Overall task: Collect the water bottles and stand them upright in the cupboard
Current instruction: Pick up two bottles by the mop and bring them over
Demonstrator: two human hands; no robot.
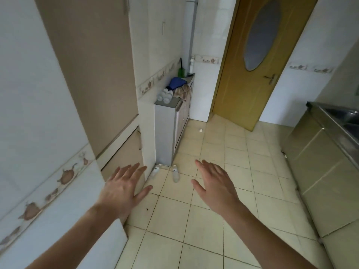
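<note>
Left hand [124, 188] and right hand [215, 186], lower centre: both spread flat, fingers apart, holding nothing. Two bottles [176, 174] lie on the floor [213, 220] just above them. More bottles [165, 95] lie on the low cupboard [165, 133], mid-frame.

Both hands outstretched, empty, fingers spread: left hand [124, 188], right hand [214, 186].

Two bare forearms end in a left hand [121, 188] and a right hand [215, 184]; no sleeves, watch, rings or gloves are worn; short, plain fingernails.
</note>
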